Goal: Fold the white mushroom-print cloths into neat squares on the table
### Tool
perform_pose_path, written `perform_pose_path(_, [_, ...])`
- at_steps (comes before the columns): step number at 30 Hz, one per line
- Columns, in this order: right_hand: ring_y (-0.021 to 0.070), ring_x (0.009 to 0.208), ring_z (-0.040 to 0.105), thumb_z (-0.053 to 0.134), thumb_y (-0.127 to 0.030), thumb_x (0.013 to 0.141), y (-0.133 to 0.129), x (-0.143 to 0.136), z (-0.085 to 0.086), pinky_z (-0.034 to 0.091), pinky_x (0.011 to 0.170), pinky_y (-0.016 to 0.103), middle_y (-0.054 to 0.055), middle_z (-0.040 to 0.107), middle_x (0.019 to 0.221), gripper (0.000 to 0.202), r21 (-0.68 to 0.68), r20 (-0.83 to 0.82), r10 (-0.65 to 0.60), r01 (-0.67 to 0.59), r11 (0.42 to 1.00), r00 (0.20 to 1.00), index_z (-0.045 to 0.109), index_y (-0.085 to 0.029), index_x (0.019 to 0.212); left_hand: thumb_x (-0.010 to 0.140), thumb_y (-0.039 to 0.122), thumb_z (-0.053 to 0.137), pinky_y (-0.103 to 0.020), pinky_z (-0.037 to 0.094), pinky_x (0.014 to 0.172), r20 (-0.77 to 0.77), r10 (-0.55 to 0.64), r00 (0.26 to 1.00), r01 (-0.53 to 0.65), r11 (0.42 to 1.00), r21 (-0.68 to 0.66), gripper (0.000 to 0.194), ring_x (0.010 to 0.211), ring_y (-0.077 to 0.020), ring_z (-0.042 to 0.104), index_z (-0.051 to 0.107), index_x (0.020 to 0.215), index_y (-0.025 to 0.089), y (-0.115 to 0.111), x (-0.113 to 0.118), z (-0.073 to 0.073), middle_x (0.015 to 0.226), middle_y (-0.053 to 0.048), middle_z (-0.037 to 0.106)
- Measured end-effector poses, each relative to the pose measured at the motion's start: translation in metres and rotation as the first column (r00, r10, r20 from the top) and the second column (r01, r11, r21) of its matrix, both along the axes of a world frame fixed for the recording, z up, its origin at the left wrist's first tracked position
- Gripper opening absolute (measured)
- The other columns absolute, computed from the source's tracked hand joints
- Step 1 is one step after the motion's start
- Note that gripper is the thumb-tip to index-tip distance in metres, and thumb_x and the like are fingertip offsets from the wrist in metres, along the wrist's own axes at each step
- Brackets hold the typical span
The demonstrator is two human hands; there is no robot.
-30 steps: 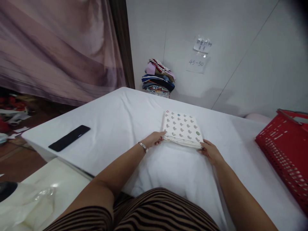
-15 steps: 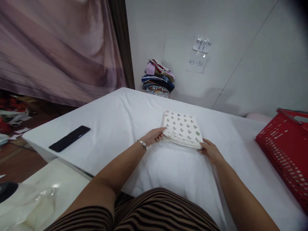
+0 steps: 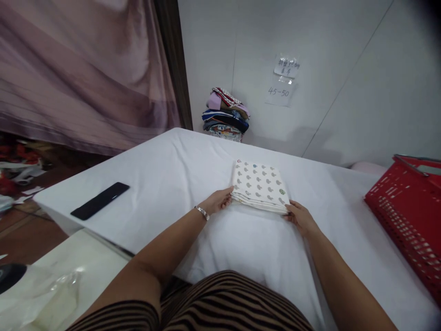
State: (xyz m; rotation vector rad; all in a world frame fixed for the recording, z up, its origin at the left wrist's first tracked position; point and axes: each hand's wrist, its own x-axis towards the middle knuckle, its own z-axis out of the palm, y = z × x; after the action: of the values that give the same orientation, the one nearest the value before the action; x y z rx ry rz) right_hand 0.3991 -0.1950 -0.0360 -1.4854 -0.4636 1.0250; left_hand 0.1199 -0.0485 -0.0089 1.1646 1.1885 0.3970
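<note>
A folded white cloth (image 3: pixel 259 181) with rows of grey figures and a few coloured ones lies flat on the white-covered table (image 3: pixel 161 184). Its stacked layers show along the near edge. My left hand (image 3: pixel 220 200), with a silver bracelet at the wrist, is closed on the cloth's near left corner. My right hand (image 3: pixel 299 216) pinches the near right corner, thumb on top and the other fingers at or under the edge. The undersides of both grips are partly hidden.
A black phone (image 3: pixel 99 201) lies toward the table's left edge. At the right stands a red basket (image 3: pixel 403 197). Folded clothes (image 3: pixel 225 115) are piled beyond the far edge, by the wall. A lower white surface with clear plastic (image 3: pixel 51 289) is at the near left.
The near edge of the cloth sits flatter, its layers closer together. My left hand has shifted slightly left and down; my right hand keeps its corner.
</note>
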Motion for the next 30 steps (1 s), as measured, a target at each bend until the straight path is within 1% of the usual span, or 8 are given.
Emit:
perform_pose_path(4, [0.0113,0.05,0.059,0.07,-0.014,0.068,0.001,0.001,-0.001,0.049,0.039,0.019,0.0,0.067,0.067,0.031,-0.009,0.024,-0.002,0.003,1.0,1.0,0.063,-0.017,0.097,0.072,0.056,0.063,-0.025,0.025,0.047,-0.236,-0.051,0.97,0.108,0.965,0.238,0.044,0.047,-0.0112,0.039,0.047,0.055,0.019,0.001,0.0,-0.006,0.047,0.002,0.044])
perform_pose_path(7, [0.0095,0.044,0.054,0.071,-0.016,0.066,0.001,0.0,0.0,0.043,0.035,0.017,-0.002,0.065,0.062,0.035,-0.031,0.094,-0.015,0.018,0.999,0.996,0.063,-0.018,0.1,0.074,0.047,0.063,-0.026,0.026,0.051,-0.468,-0.028,0.884,0.274,0.84,0.468,0.042,0.052,-0.0153,0.048,0.046,0.047,0.02,0.001,0.001,-0.006,0.045,0.0,0.045])
perform_pose_path(9, [0.0087,0.041,0.052,0.072,-0.018,0.065,0.001,-0.001,0.001,0.041,0.034,0.017,-0.003,0.063,0.06,0.037,-0.048,0.128,-0.016,0.022,0.999,0.992,0.063,-0.018,0.101,0.075,0.045,0.06,-0.026,0.028,0.052,-0.51,-0.031,0.86,0.324,0.805,0.497,0.042,0.053,-0.0163,0.05,0.045,0.045,0.02,0.002,0.001,-0.004,0.047,-0.001,0.047])
perform_pose_path(14, [0.0101,0.042,0.051,0.071,-0.02,0.064,-0.002,0.0,0.001,0.041,0.036,0.019,-0.004,0.061,0.057,0.038,-0.068,0.121,-0.013,0.022,0.997,0.993,0.063,-0.019,0.101,0.078,0.051,0.054,-0.027,0.034,0.052,-0.528,-0.133,0.839,0.361,0.862,0.356,0.044,0.048,-0.0167,0.05,0.048,0.048,0.02,0.003,-0.005,0.0,0.045,-0.002,0.05])
perform_pose_path(17, [0.0141,0.054,0.059,0.072,-0.022,0.062,-0.002,0.003,0.0,0.048,0.044,0.023,-0.001,0.065,0.069,0.042,-0.087,0.239,-0.022,0.044,0.995,0.971,0.064,-0.02,0.104,0.081,0.052,0.052,-0.028,0.04,0.058,-0.507,-0.027,0.861,0.308,0.823,0.478,0.039,0.062,-0.0193,0.058,0.059,0.064,0.018,0.005,-0.007,0.001,0.064,-0.005,0.063])
perform_pose_path(21, [0.0264,0.111,0.057,0.066,-0.032,0.069,0.006,-0.003,0.008,0.05,0.091,0.041,0.009,0.062,0.12,0.051,0.023,0.743,-0.03,0.018,1.0,0.668,0.06,-0.019,0.118,0.087,0.04,0.049,-0.03,0.045,0.084,-0.382,0.178,0.907,0.219,0.575,0.788,0.034,0.098,-0.0204,0.061,0.059,0.11,0.017,0.008,0.009,0.005,0.112,-0.009,0.064])
perform_pose_path(25, [0.0242,0.141,0.023,0.041,-0.045,0.089,0.027,-0.023,0.02,0.024,0.113,0.044,0.01,0.032,0.151,0.059,-0.068,0.955,0.132,-0.237,0.969,0.266,0.041,-0.016,0.14,0.089,0.037,0.048,-0.04,0.027,0.111,-0.47,0.085,0.878,0.425,0.312,0.85,0.046,0.135,-0.0238,0.033,0.047,0.131,0.018,0.011,0.042,0.002,0.143,-0.011,0.043])
perform_pose_path(30, [0.0245,0.143,0.013,0.03,-0.053,0.092,0.041,-0.023,0.009,0.016,0.113,0.052,0.008,0.02,0.155,0.064,-0.507,0.844,0.53,-0.193,0.84,0.086,0.029,-0.019,0.147,0.091,0.047,0.038,-0.052,0.015,0.114,-0.686,0.005,0.728,0.638,0.361,0.68,0.057,0.143,-0.0257,0.016,0.036,0.141,0.02,0.008,0.058,-0.019,0.153,-0.009,0.028])
